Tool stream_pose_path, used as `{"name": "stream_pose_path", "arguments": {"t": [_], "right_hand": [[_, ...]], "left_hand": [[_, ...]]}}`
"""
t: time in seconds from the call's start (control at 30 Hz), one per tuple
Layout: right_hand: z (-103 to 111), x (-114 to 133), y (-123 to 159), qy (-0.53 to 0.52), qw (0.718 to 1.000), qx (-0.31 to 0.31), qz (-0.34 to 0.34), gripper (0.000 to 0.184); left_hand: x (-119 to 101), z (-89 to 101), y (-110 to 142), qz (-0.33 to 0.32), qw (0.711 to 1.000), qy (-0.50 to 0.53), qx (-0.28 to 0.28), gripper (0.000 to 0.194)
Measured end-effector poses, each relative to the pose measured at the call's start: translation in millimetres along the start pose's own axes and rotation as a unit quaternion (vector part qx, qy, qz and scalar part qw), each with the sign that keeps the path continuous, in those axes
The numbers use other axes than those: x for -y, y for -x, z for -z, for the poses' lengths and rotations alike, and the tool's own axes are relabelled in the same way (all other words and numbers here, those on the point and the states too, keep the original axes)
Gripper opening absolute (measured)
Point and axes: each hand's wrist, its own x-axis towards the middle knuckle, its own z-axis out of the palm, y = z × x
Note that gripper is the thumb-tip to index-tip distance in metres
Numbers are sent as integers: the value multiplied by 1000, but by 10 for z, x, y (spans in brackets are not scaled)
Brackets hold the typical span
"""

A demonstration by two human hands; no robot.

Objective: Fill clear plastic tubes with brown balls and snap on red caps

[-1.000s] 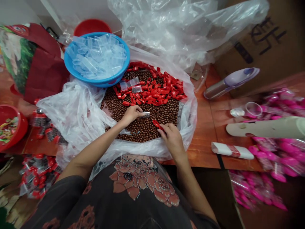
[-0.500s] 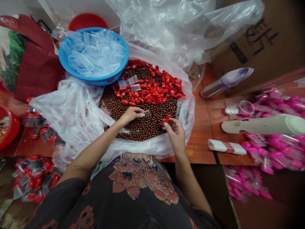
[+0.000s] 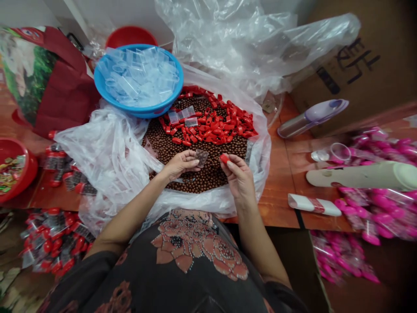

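Observation:
Between its thumb and fingers, my left hand point(image 3: 182, 165) pinches a small clear plastic container point(image 3: 201, 158). My right hand point(image 3: 240, 176) grips a red plastic cap point(image 3: 224, 158) at its fingertips, a short way to the right of the container. Both hands hover over a spread of small brown balls point(image 3: 198, 180) in an open white plastic bag point(image 3: 127, 143). Many loose red caps point(image 3: 216, 128) lie on the far part of the balls, with a few clear containers point(image 3: 191, 122) beside them.
A blue basin point(image 3: 138, 111) heaped with clear containers stands at the back left. Filled red-capped containers point(image 3: 54, 243) lie at left near a red bowl point(image 3: 31, 174). At right are a purple-topped tube point(image 3: 312, 117), a pale cylinder point(image 3: 358, 174), pink-capped items point(image 3: 386, 208) and a cardboard box point(image 3: 368, 91).
My left hand has raised and turned the clear container. My right hand has turned the red cap, now a single rounded piece at the fingertips. The view has shifted slightly.

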Motion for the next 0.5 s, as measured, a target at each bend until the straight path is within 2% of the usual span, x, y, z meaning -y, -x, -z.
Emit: {"name": "stream_pose_path", "arguments": {"t": [0.07, 0.2, 0.37, 0.5], "right_hand": [[-57, 25, 6, 2, 1000, 17, -21, 31], [-170, 22, -2, -2, 999, 37, -33, 30], [-235, 8, -31, 38, 997, 65, 9, 32], [-225, 52, -17, 142, 981, 109, 78, 26]], "left_hand": [[9, -42, 54, -12, 1000, 2, 6, 42], [6, -102, 124, -36, 999, -22, 13, 46], [18, -133, 176, -65, 995, -78, 23, 48], [60, -154, 188, -95, 988, -121, 32, 45]]}}
